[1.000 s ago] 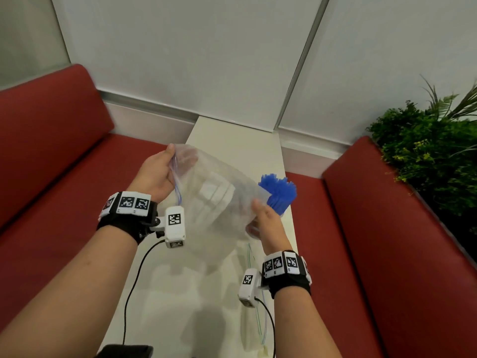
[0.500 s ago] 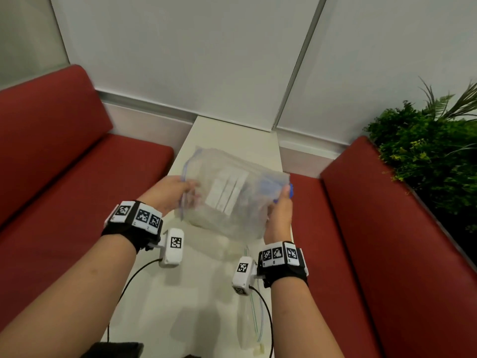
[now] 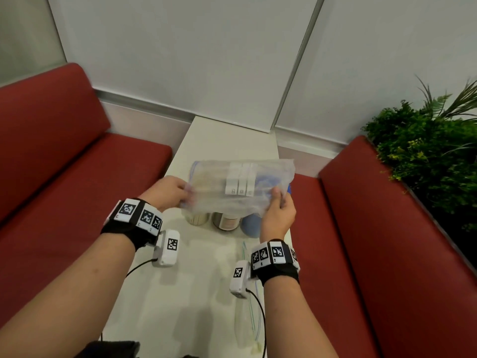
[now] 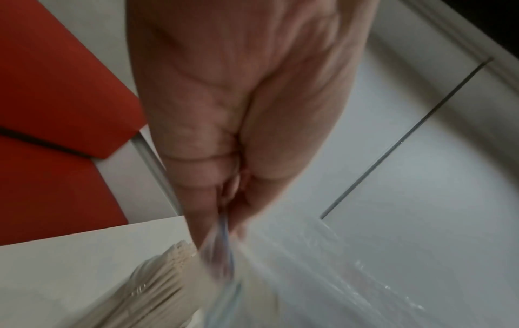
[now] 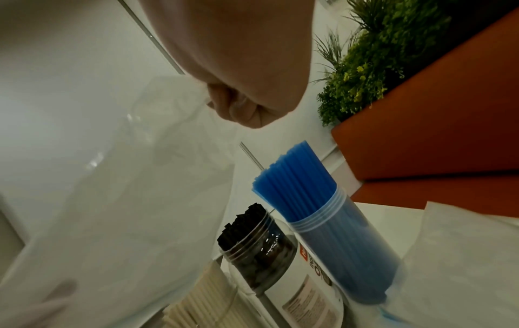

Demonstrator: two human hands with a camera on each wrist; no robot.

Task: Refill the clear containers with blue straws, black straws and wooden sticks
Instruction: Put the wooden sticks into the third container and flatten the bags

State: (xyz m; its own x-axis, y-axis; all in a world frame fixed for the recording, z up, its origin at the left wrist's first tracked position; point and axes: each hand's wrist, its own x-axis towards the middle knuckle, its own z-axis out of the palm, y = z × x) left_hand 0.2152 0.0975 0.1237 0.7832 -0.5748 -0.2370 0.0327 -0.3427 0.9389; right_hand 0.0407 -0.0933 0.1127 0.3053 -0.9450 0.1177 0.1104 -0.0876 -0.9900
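A clear plastic bag (image 3: 240,187) hangs over three filled containers (image 3: 227,220), blocking reach from above. Bare table (image 3: 196,280) lies open toward six o'clock, and red benches (image 3: 387,241) flank it at three and nine o'clock.

Mid-frame, three containers (image 3: 223,220) stand in a row on the tabletop (image 3: 180,293); a bag (image 3: 240,187) hangs above them, benches (image 3: 64,177) flanking left and right.

3 containers (image 5: 345,250), 2 plastic bags (image 3: 242,187), 2 hands (image 3: 278,215).

Both forearms extended fwd; left grip (image 3: 171,191) pinching w/ curled fingers; right grip (image 3: 279,211) likewise clenched.
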